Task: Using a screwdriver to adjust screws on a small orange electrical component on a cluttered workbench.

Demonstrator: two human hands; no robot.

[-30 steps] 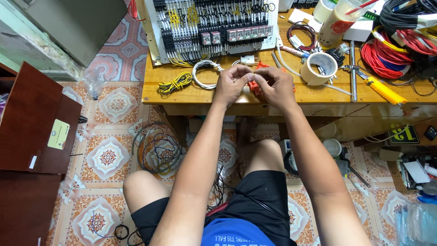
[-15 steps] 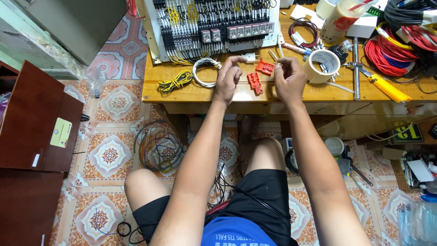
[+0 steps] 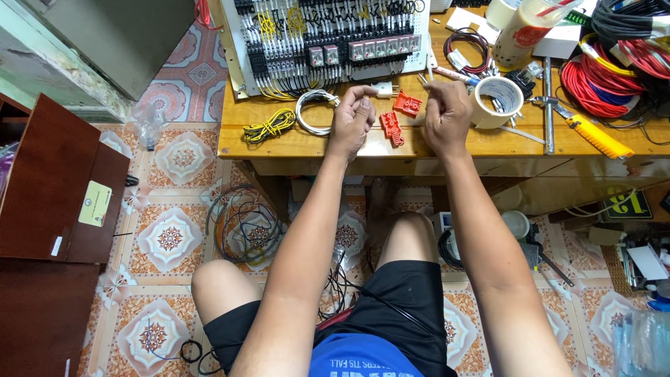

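Hands apart now, left hand (image 3: 352,119), right hand (image 3: 447,112), red connectors (image 3: 398,117) between

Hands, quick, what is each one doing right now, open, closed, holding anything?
Left hand: fingers curled shut over the wooden bench; what they hold cannot be told.
Right hand: fingers pinched closed beside the tape roll; contents cannot be told.

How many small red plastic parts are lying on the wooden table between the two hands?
2. One small red plastic part lies higher, nearer the wired panel; the other lies below it, nearer the table edge. The hands may hide more.
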